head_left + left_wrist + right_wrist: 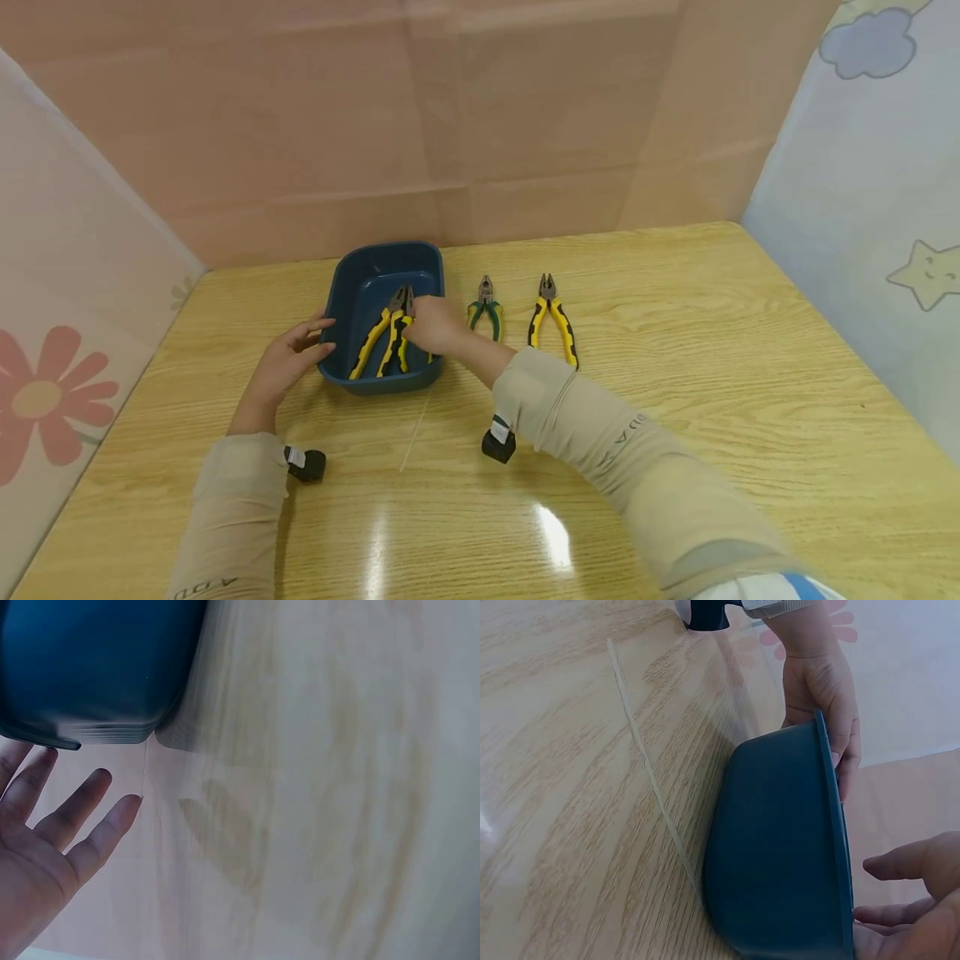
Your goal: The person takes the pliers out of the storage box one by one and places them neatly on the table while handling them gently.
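We judge the pliers (370,340) beside the right grip (435,325) to be fairly heavy, stiff and hard to break, with metal heads that may be slick. We would take hold of them round the yellow-and-black handles, which look coated and should give better purchase. The bin (390,385) beneath that grip looks like light, rigid plastic that could slide, so we would steady it by the rim.

We see the left grip (281,364) with its fingers spread, fingertips at the bin's left rim rather than wrapped round it. We see digits of the right grip parted in its wrist view; whether it has hold of a handle inside the bin we cannot tell.

We count four pliers that show: two in the bin, below and just left of the right grip, and two on the counter (712,350) to the right of it, the green pair (486,290) nearer, the yellow pair (548,292) farther. We also count one bin and two cameras (306,464), one at the wrist behind each grip
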`<state>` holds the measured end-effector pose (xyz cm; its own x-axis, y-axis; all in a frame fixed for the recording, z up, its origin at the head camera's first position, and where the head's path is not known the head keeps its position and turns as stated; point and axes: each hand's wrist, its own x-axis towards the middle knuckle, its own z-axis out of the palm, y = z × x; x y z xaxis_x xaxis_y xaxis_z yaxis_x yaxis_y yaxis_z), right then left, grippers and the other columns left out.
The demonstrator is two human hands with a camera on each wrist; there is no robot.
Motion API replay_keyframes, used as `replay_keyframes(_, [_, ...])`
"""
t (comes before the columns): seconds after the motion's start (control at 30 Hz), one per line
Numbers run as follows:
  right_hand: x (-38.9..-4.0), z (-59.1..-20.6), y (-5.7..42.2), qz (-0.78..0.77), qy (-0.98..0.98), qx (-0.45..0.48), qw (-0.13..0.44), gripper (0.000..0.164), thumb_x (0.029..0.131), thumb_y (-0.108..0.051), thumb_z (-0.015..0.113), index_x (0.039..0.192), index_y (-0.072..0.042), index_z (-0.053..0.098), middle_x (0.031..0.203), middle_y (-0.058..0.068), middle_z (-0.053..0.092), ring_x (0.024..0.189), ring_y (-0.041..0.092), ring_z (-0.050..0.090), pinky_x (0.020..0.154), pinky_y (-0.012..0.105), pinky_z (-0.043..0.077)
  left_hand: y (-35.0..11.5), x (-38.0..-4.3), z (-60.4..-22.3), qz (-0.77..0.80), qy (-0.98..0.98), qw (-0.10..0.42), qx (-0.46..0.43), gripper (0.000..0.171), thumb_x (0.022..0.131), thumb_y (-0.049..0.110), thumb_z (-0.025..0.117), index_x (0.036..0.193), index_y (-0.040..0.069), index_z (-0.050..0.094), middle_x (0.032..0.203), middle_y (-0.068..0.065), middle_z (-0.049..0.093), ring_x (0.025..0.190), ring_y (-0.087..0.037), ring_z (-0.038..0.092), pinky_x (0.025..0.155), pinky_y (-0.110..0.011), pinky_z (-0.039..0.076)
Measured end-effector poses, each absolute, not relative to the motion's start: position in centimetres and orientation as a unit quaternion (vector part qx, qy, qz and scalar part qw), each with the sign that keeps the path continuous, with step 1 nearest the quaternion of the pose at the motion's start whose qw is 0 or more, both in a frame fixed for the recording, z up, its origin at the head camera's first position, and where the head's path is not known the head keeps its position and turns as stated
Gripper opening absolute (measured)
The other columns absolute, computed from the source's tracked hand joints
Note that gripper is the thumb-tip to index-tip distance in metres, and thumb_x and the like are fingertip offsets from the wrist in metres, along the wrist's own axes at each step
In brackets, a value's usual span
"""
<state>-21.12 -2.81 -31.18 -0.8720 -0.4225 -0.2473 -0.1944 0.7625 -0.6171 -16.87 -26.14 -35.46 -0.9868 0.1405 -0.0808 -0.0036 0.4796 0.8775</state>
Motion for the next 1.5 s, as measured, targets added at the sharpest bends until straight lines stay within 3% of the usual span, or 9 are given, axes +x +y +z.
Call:
replay_keyframes(0.07, [-21.1, -31.1, -3.2, -0.285, 0.923, -0.167, 0.198, 0.016, 0.085, -0.014, 0.052, 0.071, -0.006, 0.051, 0.055, 0.002, 0.042, 0.042, 0.01, 0.032, 0.045, 0.022, 0.031, -26.2, -16.8, -35.5, 0.507, 0.858, 0.069, 0.042, 0.055, 0.086, 0.028, 0.054, 0.132, 0.005, 0.035, 0.143, -0.004, 0.014, 0.122, -0.034, 0.024, 0.089, -0.05, 0.031])
replay_keyframes(0.13, [-21.1, -31.0, -3.5, -0.269, 0.927, -0.162, 0.205, 0.021, 0.086, -0.014, 0.05, 0.066, -0.009, 0.047, 0.048, 0.0, 0.035, 0.039, 0.011, 0.031, 0.041, 0.022, 0.028, -26.3, -16.8, -35.5, 0.504, 0.86, 0.068, 0.042, 0.055, 0.086, 0.029, 0.054, 0.132, 0.005, 0.035, 0.143, -0.003, 0.015, 0.123, -0.034, 0.024, 0.09, -0.05, 0.031])
replay_keyframes(0.37, [-21.1, -31.2, -4.4, -0.253, 0.926, -0.155, 0.234, 0.027, 0.088, -0.008, 0.045, 0.061, -0.009, 0.044, 0.044, 0.0, 0.029, 0.036, 0.01, 0.027, 0.038, 0.021, 0.027, -26.6, -16.8, -35.7, 0.504, 0.86, 0.069, 0.04, 0.056, 0.086, 0.03, 0.054, 0.132, 0.004, 0.035, 0.143, -0.004, 0.015, 0.123, -0.035, 0.023, 0.09, -0.051, 0.03])
replay_keyframes(0.5, [-21.0, -31.4, -4.8, -0.228, 0.932, -0.175, 0.223, 0.033, 0.088, -0.006, 0.044, 0.055, -0.01, 0.042, 0.044, 0.0, 0.029, 0.036, 0.01, 0.028, 0.037, 0.02, 0.027, -26.7, -16.8, -35.8, 0.504, 0.86, 0.067, 0.038, 0.056, 0.085, 0.03, 0.054, 0.132, 0.005, 0.036, 0.143, -0.003, 0.015, 0.123, -0.035, 0.023, 0.091, -0.05, 0.03])
replay_keyframes(0.87, [-20.5, -32.3, -5.4, -0.153, 0.947, -0.225, 0.171, 0.033, 0.091, -0.007, 0.042, 0.058, -0.012, 0.046, 0.047, -0.001, 0.03, 0.039, 0.01, 0.024, 0.038, 0.019, 0.023, -26.5, -16.6, -35.7, 0.503, 0.861, 0.067, 0.037, 0.056, 0.085, 0.03, 0.055, 0.131, 0.004, 0.037, 0.142, -0.005, 0.016, 0.122, -0.035, 0.024, 0.091, -0.05, 0.03])
replay_keyframes(1.1, [-20.5, -32.7, -5.8, -0.123, 0.949, -0.234, 0.172, 0.033, 0.09, -0.008, 0.043, 0.058, -0.012, 0.046, 0.047, -0.001, 0.032, 0.039, 0.009, 0.025, 0.045, 0.02, 0.027, -26.7, -16.7, -35.8, 0.508, 0.858, 0.067, 0.037, 0.054, 0.085, 0.026, 0.055, 0.131, 0.004, 0.036, 0.142, -0.006, 0.016, 0.123, -0.035, 0.024, 0.091, -0.049, 0.03])
replay_keyframes(1.3, [-20.6, -32.9, -6.2, -0.097, 0.95, -0.231, 0.186, 0.024, 0.091, -0.008, 0.041, 0.072, -0.01, 0.056, 0.056, 0.001, 0.038, 0.041, 0.01, 0.028, 0.041, 0.021, 0.027, -26.7, -16.6, -35.8, 0.514, 0.855, 0.067, 0.036, 0.053, 0.086, 0.023, 0.055, 0.132, 0.004, 0.036, 0.142, -0.007, 0.015, 0.123, -0.034, 0.023, 0.091, -0.049, 0.03])
replay_keyframes(1.5, [-20.7, -33.1, -6.5, -0.069, 0.952, -0.224, 0.197, 0.021, 0.091, -0.011, 0.043, 0.081, -0.011, 0.062, 0.064, 0.002, 0.048, 0.044, 0.01, 0.032, 0.041, 0.021, 0.028, -26.5, -16.4, -35.6, 0.506, 0.859, 0.066, 0.034, 0.055, 0.086, 0.029, 0.054, 0.132, 0.004, 0.036, 0.142, -0.005, 0.015, 0.123, -0.033, 0.024, 0.091, -0.049, 0.03])
